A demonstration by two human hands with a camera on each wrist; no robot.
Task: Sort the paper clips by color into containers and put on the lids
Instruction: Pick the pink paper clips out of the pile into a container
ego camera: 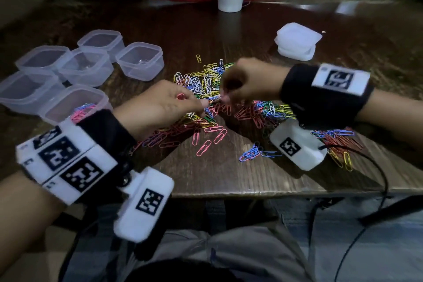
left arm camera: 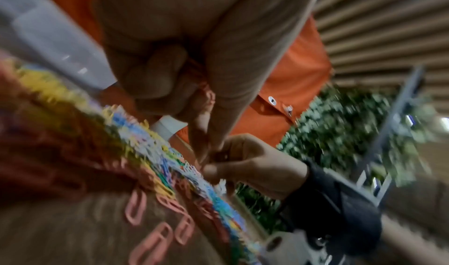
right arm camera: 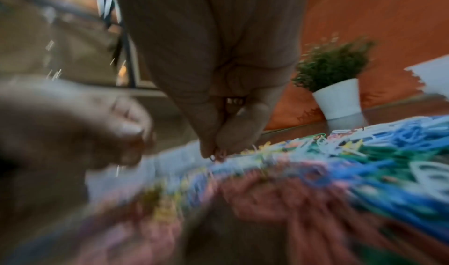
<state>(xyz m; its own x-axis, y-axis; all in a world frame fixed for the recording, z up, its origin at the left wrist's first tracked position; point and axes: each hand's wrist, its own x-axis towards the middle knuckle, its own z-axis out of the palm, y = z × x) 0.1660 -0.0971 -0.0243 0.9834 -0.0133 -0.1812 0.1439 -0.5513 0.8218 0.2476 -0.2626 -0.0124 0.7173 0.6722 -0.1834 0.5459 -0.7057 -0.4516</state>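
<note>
A: Nearest the lens sit the wrist cameras strapped to both forearms; beyond them the left hand (ego camera: 160, 103) works at the near-left edge of the paper clip pile (ego camera: 219, 98). What is it doing with its fingers?

B: Its fingers are curled, with a few pink clips (left arm camera: 206, 96) tucked against the palm, likely stored there so several go to a box in one trip. The fingertips (ego camera: 204, 104) pinch down at the pile.

A: And the right hand (ego camera: 249, 80)?

B: It meets the left one tip to tip, its fingers (right arm camera: 211, 144) pressed together on a clip at the pile's edge. The colour is too blurred to call.

A: Why is the one filled container (ego camera: 75, 103) so close to the left wrist?

B: Probably for a short drop: it already holds pink clips, with some blue showing, and lies just behind the left fingers. The empty containers (ego camera: 96, 62) cluster farther left of them, one per colour presumably.

A: The lids?

B: The lids (ego camera: 297, 41) are stacked beyond the right fingers, well apart from the boxes, out of the way until sorting ends. Most clips remain loose on the counter (ego camera: 229, 178), so the task looks early.
</note>
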